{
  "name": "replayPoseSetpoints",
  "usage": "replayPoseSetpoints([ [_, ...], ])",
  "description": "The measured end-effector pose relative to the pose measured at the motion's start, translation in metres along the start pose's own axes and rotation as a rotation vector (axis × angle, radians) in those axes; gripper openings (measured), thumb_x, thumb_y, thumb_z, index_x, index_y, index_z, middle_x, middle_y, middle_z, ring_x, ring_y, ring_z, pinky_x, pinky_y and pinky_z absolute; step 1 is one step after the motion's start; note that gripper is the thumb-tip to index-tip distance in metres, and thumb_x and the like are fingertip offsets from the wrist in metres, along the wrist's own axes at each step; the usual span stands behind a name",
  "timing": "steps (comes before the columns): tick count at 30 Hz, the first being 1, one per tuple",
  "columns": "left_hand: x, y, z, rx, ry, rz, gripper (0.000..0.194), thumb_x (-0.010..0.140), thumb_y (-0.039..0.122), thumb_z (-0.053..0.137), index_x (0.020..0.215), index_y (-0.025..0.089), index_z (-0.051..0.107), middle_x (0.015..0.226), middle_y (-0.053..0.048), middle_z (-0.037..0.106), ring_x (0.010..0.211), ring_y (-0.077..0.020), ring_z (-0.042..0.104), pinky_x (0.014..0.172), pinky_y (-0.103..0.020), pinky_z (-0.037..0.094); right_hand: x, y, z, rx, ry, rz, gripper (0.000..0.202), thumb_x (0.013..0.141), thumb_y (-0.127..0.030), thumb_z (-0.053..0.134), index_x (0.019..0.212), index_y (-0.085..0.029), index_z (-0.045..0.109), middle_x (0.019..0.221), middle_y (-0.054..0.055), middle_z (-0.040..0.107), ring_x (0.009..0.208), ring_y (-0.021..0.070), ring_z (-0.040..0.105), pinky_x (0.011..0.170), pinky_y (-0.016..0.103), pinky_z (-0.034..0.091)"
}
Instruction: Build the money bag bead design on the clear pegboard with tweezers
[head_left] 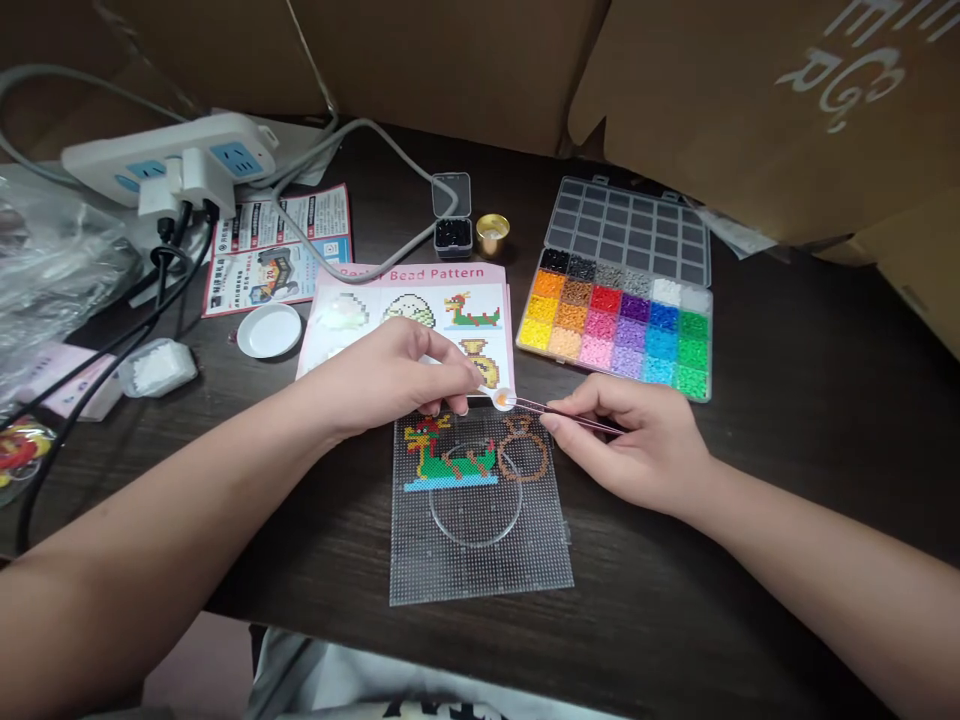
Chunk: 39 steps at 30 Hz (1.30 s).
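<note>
My left hand (409, 370) pinches a small white spoon (503, 399) whose bowl holds some orange beads. From the right, my right hand (630, 440) grips thin tweezers (581, 415), their tips at the spoon's bowl. Both hands are over the upper edge of a clear pegboard (480, 560). On the board are a green dragon boat of beads (457, 465) with a light blue base and, to its right, a brown bead outline (523, 460). Behind my left hand lies the bead pattern sheet (442, 275), partly covered.
An open bead box (615, 330) with many colors lies at the right. Behind are a small box of black beads (453, 236) and a gold cup (493, 234). At the left are a white dish (269, 331), a tub of white beads (159, 368), a power strip (240, 158) and cables.
</note>
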<state>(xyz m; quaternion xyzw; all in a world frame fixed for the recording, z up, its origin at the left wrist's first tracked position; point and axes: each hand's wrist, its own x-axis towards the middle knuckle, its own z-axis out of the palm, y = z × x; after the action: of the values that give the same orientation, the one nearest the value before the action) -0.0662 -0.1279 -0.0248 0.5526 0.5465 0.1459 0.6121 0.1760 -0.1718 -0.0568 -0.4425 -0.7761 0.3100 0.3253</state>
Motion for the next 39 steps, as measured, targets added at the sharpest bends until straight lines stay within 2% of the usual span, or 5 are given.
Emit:
replayPoseSetpoints([
  [7,-0.001,0.000,0.002,0.021,0.008,-0.011,0.018,0.077,0.029,0.067,0.064,0.017,0.068,0.066,-0.004,0.069,0.055,-0.0094,0.051,0.054,-0.021,0.040,0.000,0.001,0.002,0.024,-0.047,0.060,0.006,0.084,-0.021,0.066,0.080,-0.017,0.067,0.063,0.001,0.068,0.047,0.0095,0.052,0.040,0.022,0.041],
  [15,0.001,-0.001,0.001,0.024,0.028,-0.004,0.019,0.076,0.031,0.068,0.063,0.018,0.068,0.064,-0.002,0.068,0.055,-0.0091,0.051,0.055,-0.020,0.041,-0.004,-0.001,-0.005,0.014,0.010,0.044,0.008,0.081,-0.018,0.067,0.073,-0.018,0.066,0.059,0.001,0.067,0.045,0.0097,0.053,0.038,0.022,0.041],
  [23,0.001,-0.001,0.000,-0.002,0.055,-0.038,0.016,0.075,0.030,0.071,0.067,0.016,0.070,0.062,-0.002,0.067,0.055,-0.0080,0.054,0.053,-0.018,0.043,-0.014,0.004,-0.015,0.027,-0.124,0.106,0.007,0.082,-0.019,0.067,0.076,-0.017,0.067,0.059,0.001,0.066,0.043,0.0081,0.051,0.037,0.019,0.039],
  [39,0.002,-0.003,-0.003,0.024,0.044,-0.051,0.020,0.075,0.036,0.073,0.069,0.017,0.071,0.062,-0.001,0.067,0.056,-0.0067,0.055,0.053,-0.016,0.044,-0.013,0.005,-0.014,0.011,-0.120,0.130,0.008,0.082,-0.020,0.067,0.075,-0.016,0.068,0.061,0.002,0.068,0.044,0.0069,0.051,0.039,0.017,0.040],
])
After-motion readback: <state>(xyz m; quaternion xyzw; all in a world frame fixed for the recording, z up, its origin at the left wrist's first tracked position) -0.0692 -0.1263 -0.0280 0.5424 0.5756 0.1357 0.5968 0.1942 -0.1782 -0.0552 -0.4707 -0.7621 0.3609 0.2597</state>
